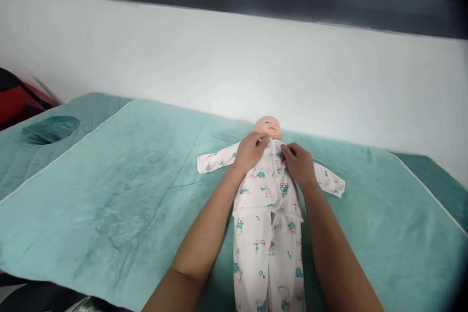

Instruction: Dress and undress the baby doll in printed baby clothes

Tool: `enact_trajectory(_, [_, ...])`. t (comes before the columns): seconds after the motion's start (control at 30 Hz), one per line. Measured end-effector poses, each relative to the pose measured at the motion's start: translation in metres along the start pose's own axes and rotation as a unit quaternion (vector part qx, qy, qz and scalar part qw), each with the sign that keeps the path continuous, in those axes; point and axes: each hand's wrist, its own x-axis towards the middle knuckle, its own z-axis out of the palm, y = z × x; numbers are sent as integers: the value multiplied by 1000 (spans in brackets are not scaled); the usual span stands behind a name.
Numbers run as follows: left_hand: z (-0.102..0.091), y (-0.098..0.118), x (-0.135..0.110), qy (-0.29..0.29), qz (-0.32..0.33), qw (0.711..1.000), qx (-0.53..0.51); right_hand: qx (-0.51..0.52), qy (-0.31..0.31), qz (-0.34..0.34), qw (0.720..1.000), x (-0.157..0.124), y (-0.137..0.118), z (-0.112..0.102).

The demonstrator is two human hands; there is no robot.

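Observation:
A baby doll lies on its back on a teal towel, its head toward the white wall. It wears a white printed shirt and matching trousers, sleeves spread to both sides. My left hand rests on the doll's upper chest, fingers curled at the shirt's collar edge. My right hand sits just opposite, fingers pinched on the shirt front near the top button. Both forearms reach in from the bottom of the view.
The towel covers a teal padded table with a round face hole at the far left. A white wall runs behind. Something red and black shows at the left edge.

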Motion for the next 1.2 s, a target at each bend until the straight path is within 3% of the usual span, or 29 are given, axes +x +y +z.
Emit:
enact_trajectory(0.1, [3, -2, 5, -19, 4, 998, 55, -184, -54, 8, 981, 16, -23, 2])
enact_trajectory(0.23, [2, -8, 10, -6, -43, 999, 17, -254, -72, -11, 965, 20, -43, 8])
enact_trajectory(0.37, [-1, -7, 8, 16, -78, 996, -33, -228, -49, -56, 971, 19, -43, 12])
enact_trajectory(0.53, [-2, 6, 1, 40, -52, 996, -63, -149, -41, -57, 986, 27, -23, 9])
enact_trajectory(0.73, [-1, 0, 4, 14, -52, 998, -14, 103, 11, -2, 995, 29, -17, 12])
enact_trajectory(0.87, [-2, -7, 6, -1, -46, 998, -33, 211, 8, -42, 977, 26, -24, 21])
enact_trajectory(0.97, [-1, -7, 6, -2, -55, 998, -30, 184, 15, -71, 980, 24, -26, 25])
enact_trajectory(1.07, [0, -4, 7, -8, -46, 999, 7, 117, 116, -68, 984, 24, -26, 27])
enact_trajectory(1.2, [0, -4, 6, -6, -54, 998, -29, -2, 76, -60, 995, 22, -26, 27])
